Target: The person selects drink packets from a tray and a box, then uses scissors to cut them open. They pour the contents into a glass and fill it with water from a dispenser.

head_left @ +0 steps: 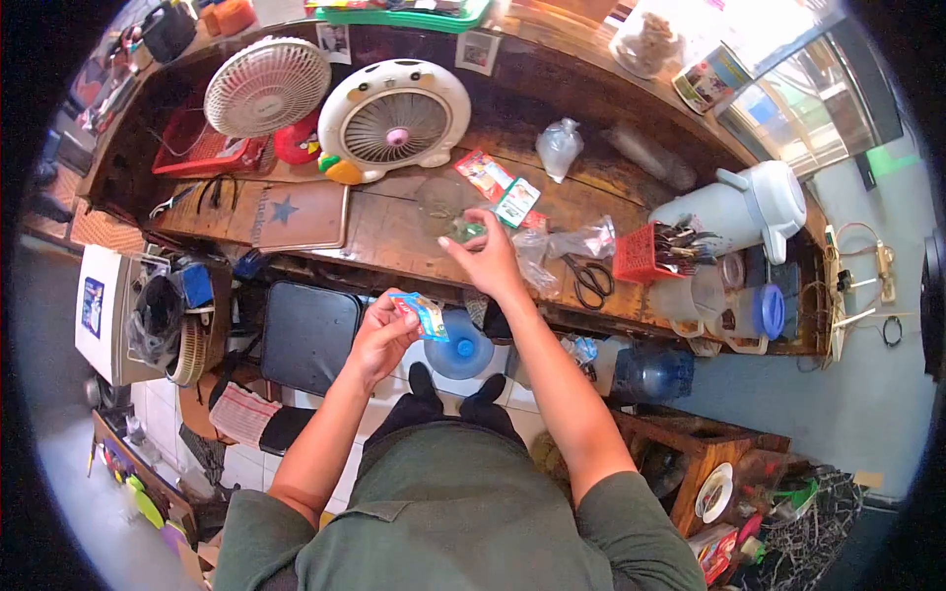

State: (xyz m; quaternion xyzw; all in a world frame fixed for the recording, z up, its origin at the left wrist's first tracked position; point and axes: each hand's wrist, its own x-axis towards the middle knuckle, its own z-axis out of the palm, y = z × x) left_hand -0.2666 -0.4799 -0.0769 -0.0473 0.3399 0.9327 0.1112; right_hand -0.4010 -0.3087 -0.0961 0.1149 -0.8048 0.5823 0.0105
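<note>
My left hand [382, 337] is closed on a small blue and red sachet [422, 317], pinching it between thumb and fingers in front of the table's edge. My right hand [489, 258] reaches over the wooden tabletop. Its thumb and fingers curve around the lower part of a clear drinking glass [441, 199], where something greenish shows between them. Just beyond the fingers lie a red packet [481, 171] and a white and green packet [517, 202]. Clear plastic wrap [535, 258] and black-handled scissors [589, 284] are to the right of this hand.
A white animal-faced fan [396, 118] and another white fan [268, 87] stand at the back. A brown star-marked folder [294, 219] lies left. On the right are a red basket [642, 254] of utensils and a large thermos [734, 209]. A black stool [311, 337] stands below.
</note>
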